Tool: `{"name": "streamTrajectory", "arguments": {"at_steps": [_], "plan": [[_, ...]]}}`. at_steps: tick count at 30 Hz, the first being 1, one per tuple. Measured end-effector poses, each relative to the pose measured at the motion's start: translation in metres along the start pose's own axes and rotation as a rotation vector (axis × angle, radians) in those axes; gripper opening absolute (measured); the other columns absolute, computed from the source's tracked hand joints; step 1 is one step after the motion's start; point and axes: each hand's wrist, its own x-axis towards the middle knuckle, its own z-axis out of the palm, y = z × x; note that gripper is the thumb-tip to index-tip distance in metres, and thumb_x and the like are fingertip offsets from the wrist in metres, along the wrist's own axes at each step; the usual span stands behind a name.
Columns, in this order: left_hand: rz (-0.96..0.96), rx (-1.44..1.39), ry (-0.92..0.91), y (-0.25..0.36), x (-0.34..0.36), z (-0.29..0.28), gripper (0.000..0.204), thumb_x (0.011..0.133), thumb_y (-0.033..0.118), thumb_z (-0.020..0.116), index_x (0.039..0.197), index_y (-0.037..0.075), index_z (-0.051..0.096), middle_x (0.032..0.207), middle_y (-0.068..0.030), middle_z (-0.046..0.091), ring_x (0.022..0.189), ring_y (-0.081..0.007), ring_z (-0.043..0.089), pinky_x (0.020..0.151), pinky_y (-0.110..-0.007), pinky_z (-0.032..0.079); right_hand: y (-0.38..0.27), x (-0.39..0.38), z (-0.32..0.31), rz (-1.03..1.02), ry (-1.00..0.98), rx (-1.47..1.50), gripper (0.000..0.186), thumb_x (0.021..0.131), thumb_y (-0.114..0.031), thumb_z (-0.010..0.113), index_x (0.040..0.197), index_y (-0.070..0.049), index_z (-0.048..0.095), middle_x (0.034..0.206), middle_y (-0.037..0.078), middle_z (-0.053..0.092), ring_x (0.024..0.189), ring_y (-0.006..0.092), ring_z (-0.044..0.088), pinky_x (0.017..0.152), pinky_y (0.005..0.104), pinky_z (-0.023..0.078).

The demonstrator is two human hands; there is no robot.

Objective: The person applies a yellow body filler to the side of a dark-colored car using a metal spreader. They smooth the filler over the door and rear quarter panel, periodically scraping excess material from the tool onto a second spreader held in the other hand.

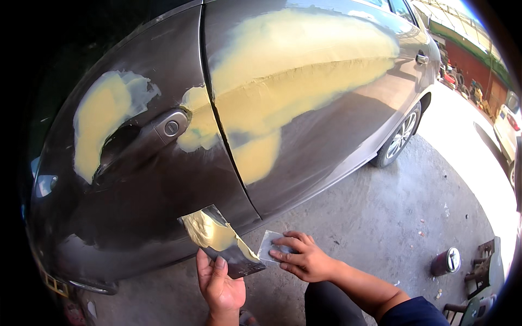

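Note:
In my left hand [222,288] is a dark flat mixing board [238,262], gripped by its lower edge between thumb and fingers. A thick mound of yellow body filler [201,228] lies on it and runs in a strip along its right side. My right hand [307,258] pinches a pale translucent spreader [266,247], whose left edge meets the board's right corner. Beyond both hands stands a dark brown car [163,201]. Yellow filler patches cover its rear door [304,54], the area around the front door handle [171,128] and the panel left of that handle.
A rear wheel [401,136] stands at the right. On the concrete floor [353,217] are a dark can [446,262] and a dark stool [486,266] at lower right. A white vehicle [508,125] is parked at the far right. My knee [331,304] is below my right forearm.

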Motion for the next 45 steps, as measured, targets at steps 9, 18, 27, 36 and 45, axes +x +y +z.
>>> {"name": "streamTrajectory", "arguments": {"at_steps": [9,18,27,36,45], "plan": [[0.031,0.098,0.027,-0.002,0.010,-0.016,0.043,0.092,0.003,0.047,0.134,0.002,0.042,0.129,-0.0104,0.052,0.117,-0.0206,0.051,0.101,-0.039,0.039,-0.002,0.100,-0.057,0.166,0.567,-0.549,0.060,0.080,-0.012,0.068,0.136,-0.010,0.047,0.141,0.011,0.039,0.124,0.0402,0.033,0.100,0.0494,0.032],[0.078,0.120,0.025,0.002,0.014,-0.026,0.045,0.092,0.003,0.046,0.136,0.001,0.039,0.131,-0.0122,0.051,0.119,-0.0219,0.050,0.102,-0.039,0.039,-0.028,0.192,-0.084,0.058,0.724,-0.728,0.056,0.081,-0.015,0.065,0.135,-0.014,0.049,0.142,0.008,0.038,0.122,0.0389,0.034,0.099,0.0507,0.031],[0.088,0.099,0.101,0.002,0.017,-0.028,0.045,0.089,0.001,0.048,0.134,-0.003,0.039,0.127,-0.0161,0.053,0.116,-0.0236,0.051,0.103,-0.040,0.038,-0.026,0.187,-0.072,0.104,0.671,-0.774,0.057,0.079,-0.013,0.066,0.134,-0.015,0.050,0.139,0.007,0.040,0.120,0.0386,0.036,0.096,0.0501,0.033],[0.048,0.073,0.075,-0.003,0.023,-0.022,0.045,0.090,0.001,0.048,0.134,-0.002,0.039,0.128,-0.0152,0.052,0.118,-0.0231,0.049,0.103,-0.040,0.036,0.000,0.157,-0.055,0.123,0.581,-0.838,0.047,0.082,-0.012,0.058,0.129,-0.012,0.054,0.133,0.006,0.046,0.116,0.0391,0.039,0.088,0.0489,0.034],[-0.127,-0.013,0.048,-0.015,0.020,-0.010,0.047,0.091,0.002,0.047,0.137,0.001,0.039,0.133,-0.0121,0.050,0.122,-0.0234,0.049,0.104,-0.041,0.038,-0.037,0.074,-0.068,0.021,0.205,0.083,0.049,0.083,-0.009,0.064,0.131,-0.005,0.055,0.132,0.015,0.048,0.118,0.0391,0.045,0.099,0.0476,0.038]]}}
